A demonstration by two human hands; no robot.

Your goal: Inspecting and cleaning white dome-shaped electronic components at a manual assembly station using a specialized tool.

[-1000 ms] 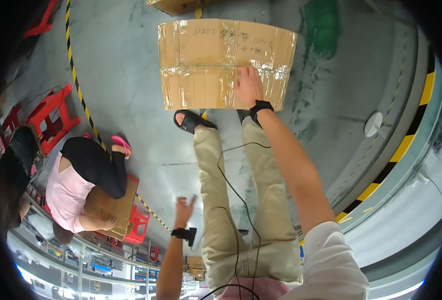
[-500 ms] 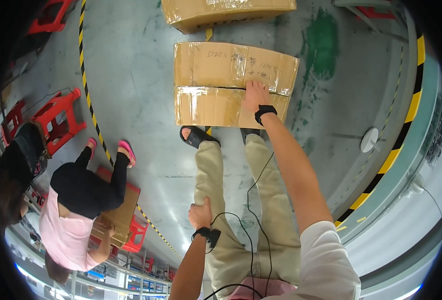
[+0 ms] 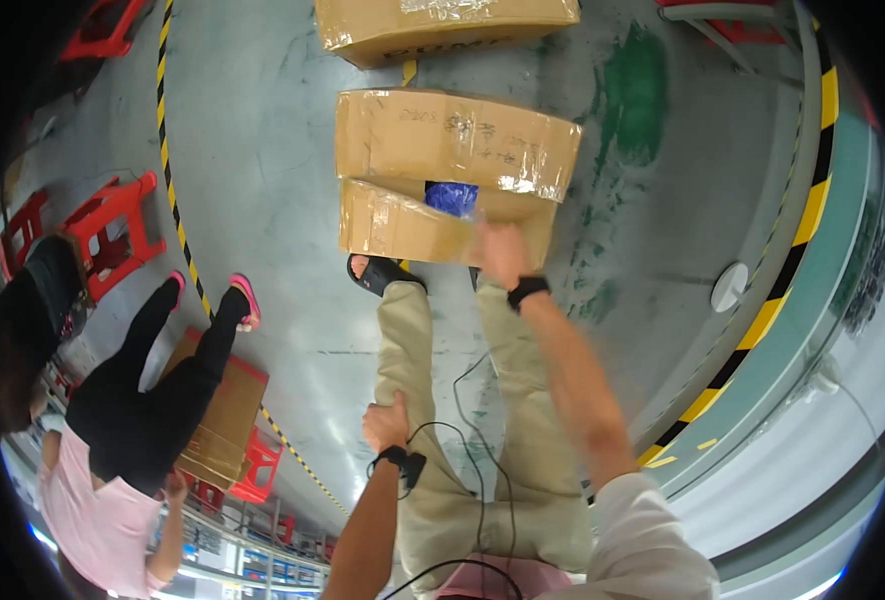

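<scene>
A taped cardboard box [image 3: 442,150] stands on the floor before my feet. Its near top flap [image 3: 399,222] is lifted along the middle seam, with clear tape on it. My right hand [image 3: 503,254] is closed on this flap near its right part, slightly blurred, and the fingertips are partly hidden. Through the gap, blue plastic-like material [image 3: 451,197] shows inside; its kind I cannot make out. My left hand [image 3: 386,422] clasps my left trouser leg [image 3: 409,345] around the knee, thumb uppermost.
Another cardboard box [image 3: 452,30] stands just beyond. To the left, a person in pink [image 3: 112,500] is beside a brown carton [image 3: 224,415] and red stools [image 3: 117,228]. A striped barrier edge [image 3: 772,310] curves along the right, near a white disc [image 3: 730,288]. Black cables [image 3: 477,450] hang across my lap.
My right hand has moved from the box's middle seam toward me, lifting the near flap and exposing blue material. The person in pink has shifted toward the lower left. My left hand stays put.
</scene>
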